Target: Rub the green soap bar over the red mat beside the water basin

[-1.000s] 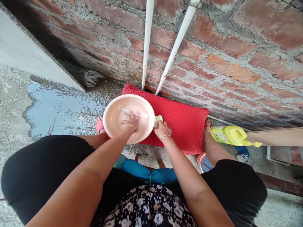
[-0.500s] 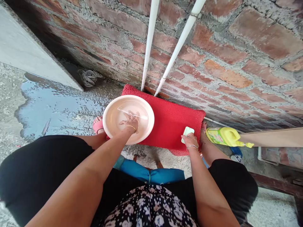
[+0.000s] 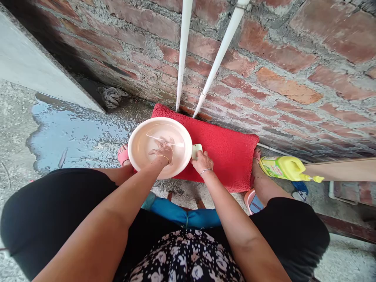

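Note:
A round cream basin [image 3: 132, 156] of water sits on the left part of a red textured mat [image 3: 226, 152]. My left hand [image 3: 163, 152] dips into the basin's water, palm down with fingers spread and nothing visible in it. Just outside the basin's right rim, my right hand [image 3: 202, 162] grips a flat pale green block [image 3: 197, 148] with rounded corners, low over the mat. My fingers hide part of the block, and I cannot tell its exact kind.
A yellow detergent bottle [image 3: 283, 167] lies beyond my right foot. Two white pipes [image 3: 216, 58] run down the brick wall [image 3: 282, 51] behind the mat. A bundled grey rope or cloth [image 3: 111, 96] lies by a slab [image 3: 53, 66] at left, near a puddle [image 3: 73, 133].
My right hand has moved left across the mat with the pale green block, up to the basin's right rim. My left hand remains in the water.

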The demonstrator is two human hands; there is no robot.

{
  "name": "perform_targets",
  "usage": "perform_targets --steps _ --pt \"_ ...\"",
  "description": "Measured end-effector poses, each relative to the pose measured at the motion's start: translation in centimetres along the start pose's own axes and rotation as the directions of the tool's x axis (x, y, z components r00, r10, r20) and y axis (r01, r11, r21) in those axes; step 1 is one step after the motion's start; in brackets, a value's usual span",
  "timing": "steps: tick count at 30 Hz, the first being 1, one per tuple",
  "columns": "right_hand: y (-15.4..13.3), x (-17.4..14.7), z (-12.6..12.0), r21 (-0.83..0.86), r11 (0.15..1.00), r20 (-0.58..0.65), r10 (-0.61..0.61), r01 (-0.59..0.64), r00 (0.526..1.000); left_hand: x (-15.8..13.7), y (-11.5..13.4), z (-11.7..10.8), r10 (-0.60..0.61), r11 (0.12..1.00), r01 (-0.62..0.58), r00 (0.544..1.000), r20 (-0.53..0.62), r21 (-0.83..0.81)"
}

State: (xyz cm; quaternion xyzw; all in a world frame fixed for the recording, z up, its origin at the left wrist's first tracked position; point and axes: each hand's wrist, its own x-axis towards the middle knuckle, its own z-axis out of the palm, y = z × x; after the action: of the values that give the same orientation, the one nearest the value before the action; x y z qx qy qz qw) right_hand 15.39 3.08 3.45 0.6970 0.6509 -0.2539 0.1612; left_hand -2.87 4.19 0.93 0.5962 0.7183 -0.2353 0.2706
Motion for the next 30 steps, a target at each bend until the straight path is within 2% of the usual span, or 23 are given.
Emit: perform_targets --steps 3,8,12,15,18,21,24,27,30 --pt "0.8 0.3 -0.1 0.018 0.999 0.012 0.029 -0.029 1.000 -0.2 0.1 -0.2 0.001 1.000 -0.001 1.000 0.006 0.013" --pt "5.7 0.3 -0.3 0.063 0.977 -0.009 0.206 -0.205 0.979 -0.2 0.0 -0.2 0.017 1.000 -0.017 1.000 -0.001 0.013" --pt "11.1 -0.4 -0.7 0.106 0.927 -0.019 0.363 -0.360 0.931 -0.3 -0.2 -0.2 0.024 0.999 -0.024 1.000 -0.012 -0.022" --pt "14.9 -1.2 -1.1 0.132 0.865 0.000 0.488 -0.483 0.873 -0.4 -0.1 -0.3 0.022 0.999 -0.022 1.000 -0.014 -0.037" --pt "16.6 -2.0 -1.4 0.144 0.824 0.016 0.551 -0.548 0.834 -0.4 0.0 -0.5 0.023 0.999 -0.023 1.000 0.002 -0.027" --pt "15.1 -2.2 -1.3 0.158 0.862 -0.002 0.489 -0.482 0.872 -0.4 0.0 -0.5 0.018 1.000 -0.018 1.000 0.002 0.001" --pt "10.9 -2.0 -0.6 0.146 0.925 -0.024 0.358 -0.351 0.933 -0.3 -0.1 -0.4 0.026 0.999 -0.026 0.999 -0.021 0.021" --pt "6.3 -1.6 0.0 0.121 0.963 0.013 0.241 -0.241 0.970 -0.4 -0.2 -0.6 0.004 0.999 -0.004 1.000 -0.002 0.053" --pt "4.1 -2.0 -1.5 0.116 0.982 0.071 0.143 -0.151 0.987 -0.5 -0.3 -0.7 0.012 0.997 -0.011 1.000 -0.010 0.082"
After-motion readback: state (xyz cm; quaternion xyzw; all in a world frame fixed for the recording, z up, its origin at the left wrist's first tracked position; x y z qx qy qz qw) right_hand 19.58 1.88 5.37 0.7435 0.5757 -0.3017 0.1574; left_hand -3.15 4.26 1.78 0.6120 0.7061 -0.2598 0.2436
